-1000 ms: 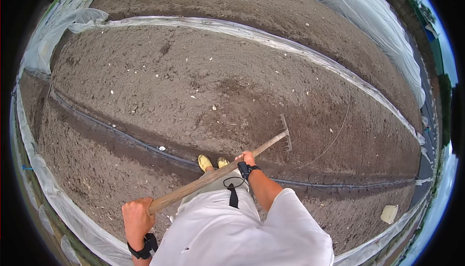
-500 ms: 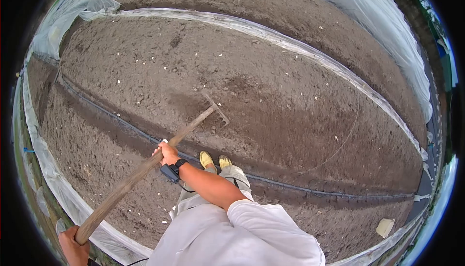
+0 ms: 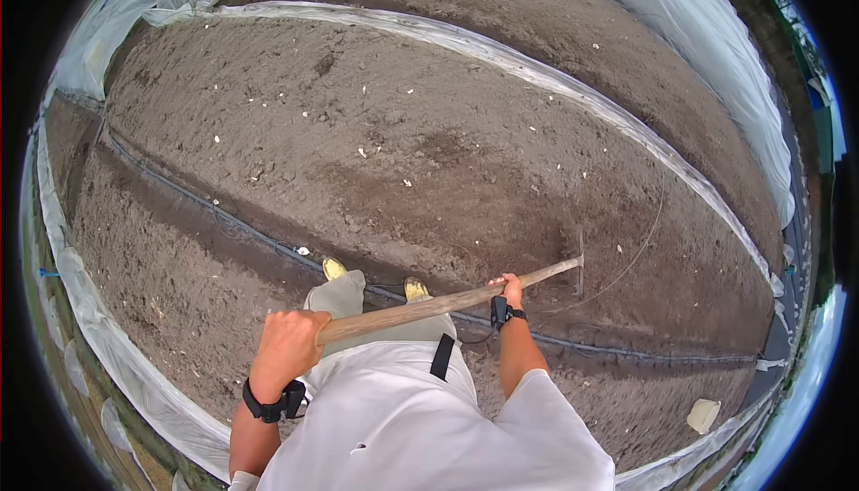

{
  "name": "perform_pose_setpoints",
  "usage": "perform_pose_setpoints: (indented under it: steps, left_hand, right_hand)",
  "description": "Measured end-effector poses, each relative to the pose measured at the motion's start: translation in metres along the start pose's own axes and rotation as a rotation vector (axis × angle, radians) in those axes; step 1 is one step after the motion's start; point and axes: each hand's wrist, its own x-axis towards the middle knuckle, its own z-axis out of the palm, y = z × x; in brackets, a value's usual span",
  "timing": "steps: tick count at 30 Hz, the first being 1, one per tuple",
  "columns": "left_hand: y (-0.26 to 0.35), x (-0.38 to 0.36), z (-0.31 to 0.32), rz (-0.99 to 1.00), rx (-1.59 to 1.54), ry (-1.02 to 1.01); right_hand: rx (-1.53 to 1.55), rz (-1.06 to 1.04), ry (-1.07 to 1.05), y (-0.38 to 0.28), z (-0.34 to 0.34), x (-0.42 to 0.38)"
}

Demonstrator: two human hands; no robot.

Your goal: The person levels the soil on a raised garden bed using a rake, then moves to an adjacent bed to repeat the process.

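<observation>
A rake point(image 3: 420, 310) with a long wooden handle lies slantwise across the front of my body. My left hand point(image 3: 291, 345) is closed round the butt end of the handle, in front of my left hip. Farther along, my right hand point(image 3: 508, 291) grips the handle near the head. The rake head point(image 3: 581, 263) is seen nearly edge-on, over dark, loosened soil point(image 3: 537, 232) to the right; its teeth are hard to make out. Both wrists carry black straps with small devices.
A dark hose point(image 3: 242, 224) runs along the furrow by my yellow shoes point(image 3: 416, 289). White plastic sheeting point(image 3: 501, 57) borders the soil bed point(image 3: 295, 151). A pale container point(image 3: 703, 416) lies at lower right. A thin wire point(image 3: 640, 263) curves over the bed at right.
The rake head has swung right across the soil, and the handle is now flatter. My left hand has come up and right from the lower left; my right hand has moved right. My feet are farther apart.
</observation>
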Motion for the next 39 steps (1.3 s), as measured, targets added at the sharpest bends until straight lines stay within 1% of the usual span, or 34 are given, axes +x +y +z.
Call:
perform_pose_setpoints:
  steps: [2,3,4,5,6,7,8,10,11,12,13,14,15,16,17,18,19,20,21,22,23,24,26,27,28,29,31,33,34,35,36,38,39]
  left_hand:
    - [-0.014,0.01,-0.003,0.119,-0.004,-0.061]
    - [-0.024,0.012,-0.008,0.112,-0.01,-0.064]
    - [-0.033,0.012,-0.016,0.114,0.016,-0.105]
    - [-0.043,0.012,-0.027,0.119,0.044,-0.145]
    - [-0.057,0.011,-0.043,0.118,0.044,-0.142]
    - [-0.075,0.007,-0.061,0.093,0.074,-0.071]
    - [-0.095,-0.001,-0.08,0.061,0.101,0.001]
    - [-0.139,-0.022,-0.114,-0.047,0.199,0.104]
    - [-0.158,-0.037,-0.133,-0.115,0.227,0.156]
    - [-0.176,-0.057,-0.15,-0.181,0.261,0.2]
    - [-0.193,-0.076,-0.163,-0.25,0.238,0.26]
    - [-0.214,-0.099,-0.171,-0.368,0.188,0.279]
    - [-0.234,-0.118,-0.174,-0.384,0.171,0.4]
    - [-0.252,-0.136,-0.181,-0.443,0.227,0.406]
    - [-0.268,-0.139,-0.184,-0.432,0.221,0.404]
    - [-0.281,-0.141,-0.186,-0.433,0.188,0.435]
    - [-0.292,-0.143,-0.188,-0.436,0.156,0.462]
    - [-0.303,-0.133,-0.188,-0.439,0.068,0.415]
    - [-0.315,-0.119,-0.184,-0.364,0.053,0.347]
    - [-0.326,-0.101,-0.177,-0.282,0.04,0.279]
    - [-0.327,-0.08,-0.167,-0.244,0.043,0.193]
    - [-0.332,-0.062,-0.151,-0.178,0.1,0.068]
    - [-0.322,-0.025,-0.117,-0.015,0.112,-0.054]
    - [-0.312,-0.012,-0.101,0.05,0.099,-0.066]
    - [-0.301,-0.001,-0.089,0.114,0.086,-0.077]
    - [-0.29,0.008,-0.081,0.116,0.087,-0.084]
    - [-0.276,0.021,-0.076,0.247,0.072,-0.032]
    - [-0.28,0.025,-0.091,0.255,0.119,-0.025]
    - [-0.281,0.025,-0.102,0.267,0.165,-0.02]
    - [-0.292,0.019,-0.121,0.24,0.191,0.036]
    - [-0.302,0.01,-0.146,0.165,0.209,0.061]
    - [-0.317,-0.027,-0.205,0.051,0.278,0.167]
    - [-0.323,-0.049,-0.226,-0.052,0.308,0.211]
  right_hand:
    - [0.004,0.031,0.061,0.015,-0.014,-0.006]
    - [0.015,0.054,0.107,0.025,-0.016,-0.002]
    - [0.005,0.054,0.109,0.034,-0.008,-0.009]
    - [-0.004,0.095,0.113,0.047,0.009,-0.018]
    - [-0.007,0.134,0.113,0.062,0.035,-0.026]
    - [0.003,0.165,0.093,0.082,0.063,-0.031]
    - [0.092,0.234,0.039,0.109,0.089,-0.031]
    - [0.106,0.26,-0.101,0.172,0.157,-0.055]
    - [0.135,0.363,-0.137,0.203,0.194,-0.071]
    - [0.09,0.365,-0.143,0.233,0.237,-0.106]
    - [0.085,0.47,-0.166,0.268,0.268,-0.119]
    - [0.044,0.514,-0.189,0.294,0.298,-0.149]
    - [0.048,0.558,-0.297,0.314,0.321,-0.177]
    - [0.099,0.586,-0.443,0.334,0.337,-0.192]
    - [0.111,0.608,-0.501,0.344,0.354,-0.207]
    - [0.115,0.57,-0.531,0.344,0.367,-0.213]
    - [0.117,0.536,-0.557,0.344,0.372,-0.217]
    - [0.127,0.493,-0.535,0.341,0.367,-0.21]
    - [0.141,0.446,-0.516,0.33,0.361,-0.2]
    - [0.15,0.388,-0.487,0.319,0.344,-0.184]
    - [0.16,0.33,-0.455,0.305,0.318,-0.168]
    - [0.174,0.295,-0.357,0.289,0.291,-0.156]
    - [0.182,0.183,-0.148,0.262,0.222,-0.121]
    - [0.206,0.178,-0.036,0.25,0.186,-0.102]
    - [0.226,0.189,0.059,0.236,0.164,-0.107]
    - [0.247,0.204,0.159,0.23,0.143,-0.114]
    - [0.236,0.172,0.272,0.238,0.112,-0.106]
    - [0.204,0.2,0.292,0.256,0.116,-0.105]
    - [0.206,0.249,0.276,0.272,0.129,-0.102]
    - [0.204,0.298,0.251,0.291,0.15,-0.1]
    - [0.194,0.365,0.203,0.311,0.183,-0.105]
    - [0.127,0.457,0.005,0.358,0.26,-0.129]
    - [0.187,0.538,-0.029,0.371,0.301,-0.161]
